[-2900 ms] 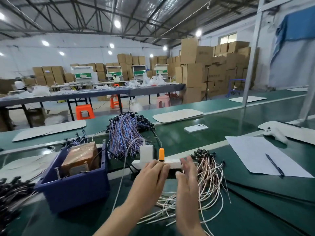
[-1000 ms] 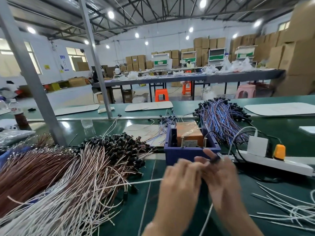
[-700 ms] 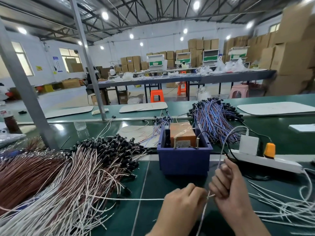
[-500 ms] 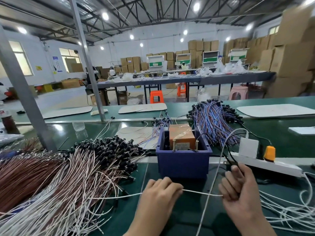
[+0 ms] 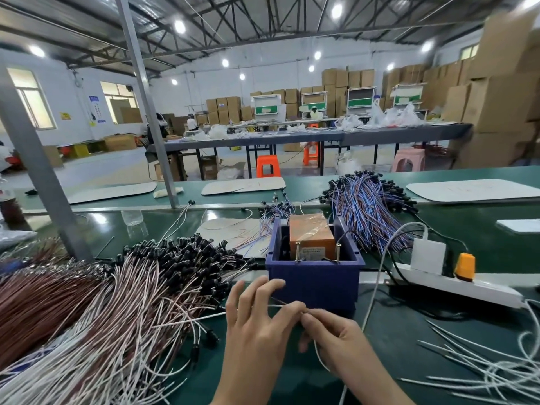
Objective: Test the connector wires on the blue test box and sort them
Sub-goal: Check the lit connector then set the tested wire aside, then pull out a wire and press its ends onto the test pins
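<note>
Head camera: a worker's two hands meet over a green bench (image 5: 409, 331) at a wire-testing station in a warehouse stacked with cardboard cartons. The left hand (image 5: 257, 331) pinches a thin white wire (image 5: 318, 355) between thumb and forefinger, its other fingers fanned upward. The right hand (image 5: 342, 343) pinches the same wire just beside it, fingertips nearly touching the left thumb. From there the wire loops down across the right palm. Both hands hover just in front of the blue box (image 5: 315, 285), close to its near wall; whether they touch it cannot be told.

The box stands at the middle of the bench and holds an orange-brown block (image 5: 311, 238) wrapped in clear tape. Two upright metal pins (image 5: 297, 251) stand at the block's near edge.

Left of the box lies a large heap of pale wires (image 5: 131, 302) tipped with black plugs, and beyond it, at the far left, a mass of brown wires (image 5: 35, 302). Behind the box to the right sits a bundle of blue and purple wires (image 5: 368, 211). A white power strip (image 5: 479, 290) lies right of the box, carrying a white charger (image 5: 428, 255) and an orange plug (image 5: 464, 266). Loose white wires (image 5: 496, 372) are scattered at the near right.
</note>
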